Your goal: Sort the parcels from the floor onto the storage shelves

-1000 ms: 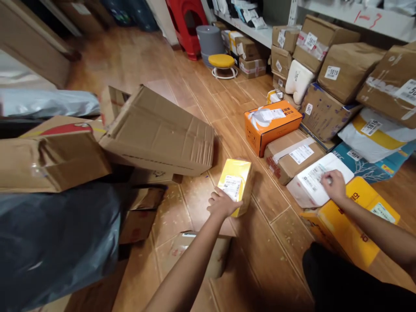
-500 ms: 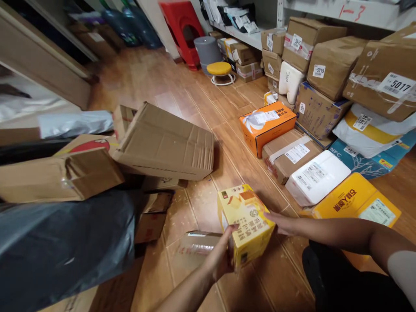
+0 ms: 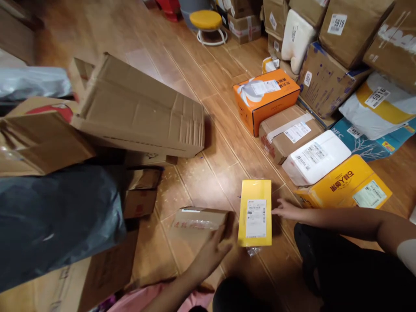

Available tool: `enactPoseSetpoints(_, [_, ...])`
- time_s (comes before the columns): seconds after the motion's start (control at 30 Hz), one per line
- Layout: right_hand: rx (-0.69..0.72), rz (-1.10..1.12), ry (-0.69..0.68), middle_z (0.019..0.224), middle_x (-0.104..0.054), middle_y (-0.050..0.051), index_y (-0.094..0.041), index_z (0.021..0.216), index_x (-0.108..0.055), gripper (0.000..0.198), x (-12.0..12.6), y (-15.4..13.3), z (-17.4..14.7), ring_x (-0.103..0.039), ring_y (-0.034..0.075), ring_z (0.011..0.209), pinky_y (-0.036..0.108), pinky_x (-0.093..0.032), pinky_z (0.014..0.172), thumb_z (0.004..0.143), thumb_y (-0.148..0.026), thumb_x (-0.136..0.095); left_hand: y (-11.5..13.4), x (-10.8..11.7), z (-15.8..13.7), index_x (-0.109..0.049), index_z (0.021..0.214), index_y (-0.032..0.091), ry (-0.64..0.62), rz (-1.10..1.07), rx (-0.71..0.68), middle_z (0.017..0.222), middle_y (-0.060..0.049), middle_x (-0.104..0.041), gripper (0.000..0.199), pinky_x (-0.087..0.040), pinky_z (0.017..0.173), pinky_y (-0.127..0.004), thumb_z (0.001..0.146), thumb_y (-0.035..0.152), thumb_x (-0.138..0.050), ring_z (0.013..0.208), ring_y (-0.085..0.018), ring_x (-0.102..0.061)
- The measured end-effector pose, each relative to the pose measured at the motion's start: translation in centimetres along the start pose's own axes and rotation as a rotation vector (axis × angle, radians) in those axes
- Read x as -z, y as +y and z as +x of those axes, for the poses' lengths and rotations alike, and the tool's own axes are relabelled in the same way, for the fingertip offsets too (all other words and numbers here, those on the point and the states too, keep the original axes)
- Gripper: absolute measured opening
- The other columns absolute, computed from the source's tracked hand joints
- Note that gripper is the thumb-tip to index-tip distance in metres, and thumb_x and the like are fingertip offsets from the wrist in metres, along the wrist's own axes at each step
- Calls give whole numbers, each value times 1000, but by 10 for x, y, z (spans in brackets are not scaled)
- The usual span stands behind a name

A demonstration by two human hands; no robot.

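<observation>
A yellow box [image 3: 255,190] rests on the wooden floor between my hands, its white shipping label facing up. Clear plastic wrap sticks out at its near end. My right hand [image 3: 287,209] is just beside the box's right edge, fingers extended; whether a fingertip touches it I cannot tell. My left hand [image 3: 211,251] is off the box to the left, fingers apart and holding nothing. Under and beyond the left fingers lies a small brown carton [image 3: 198,219] with clear tape and a white label strip, partly covered by the hand.
On the right stand an orange box [image 3: 266,102], a taped brown box [image 3: 282,130], a white parcel [image 3: 316,156] and a yellow-orange box [image 3: 344,182], with stacked parcels behind. At left lie a large carton [image 3: 143,108] and a dark plastic bag [image 3: 55,221]. A yellow-topped stool [image 3: 205,21] stands farther back.
The yellow box was tilted between both hands; now it lies on the floor with its label side up. Both hands have let go, and the view has tipped downward.
</observation>
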State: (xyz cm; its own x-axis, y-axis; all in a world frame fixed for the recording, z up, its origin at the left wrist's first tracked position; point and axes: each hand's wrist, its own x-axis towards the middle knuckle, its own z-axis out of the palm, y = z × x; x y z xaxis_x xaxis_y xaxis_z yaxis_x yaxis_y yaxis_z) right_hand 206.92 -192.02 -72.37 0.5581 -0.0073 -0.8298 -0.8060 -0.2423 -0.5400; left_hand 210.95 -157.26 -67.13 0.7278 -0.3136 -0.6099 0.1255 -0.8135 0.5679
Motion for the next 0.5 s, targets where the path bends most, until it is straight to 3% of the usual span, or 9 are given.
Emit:
enactPoseSetpoints(0.1, [-75, -7, -13, 122, -70, 14, -16, 154, -42, 87, 4, -4, -10, -68, 27, 113, 39, -53, 95, 82, -45, -80, -39, 19, -11, -52, 145, 5, 178, 285, 27, 135, -27, -64, 81, -53, 107, -59, 79, 50, -58, 122, -42, -67])
enactPoseSetpoints(0.2, [-113, -32, -29, 126, -68, 16, -14, 155, -40, 86, 6, -8, -15, -67, 27, 112, 37, -53, 92, 84, -43, -79, -56, 31, -2, -41, 153, -2, 270, 608, -106, 149, -34, -53, 89, -46, 113, -61, 74, 31, -64, 137, -47, -56])
enactPoseSetpoints(0.37, [-95, -31, -61, 113, -71, 12, -12, 153, -40, 79, 3, -12, -13, -69, 24, 101, 33, -53, 84, 87, -36, -75, -51, 39, 38, -37, 161, 7, 161, 926, -340, 169, -27, -34, 101, -32, 124, -65, 62, 2, -59, 156, -45, -33])
enactPoseSetpoints(0.5, [-46, -54, -46, 108, -71, 11, -9, 151, -42, 77, 2, -14, -9, -68, 24, 102, 34, -53, 89, 86, -32, -76, -45, 48, 62, -39, 160, 6, -61, 998, -425, 163, -27, -45, 110, -29, 127, -59, 54, 3, -66, 153, -42, -40])
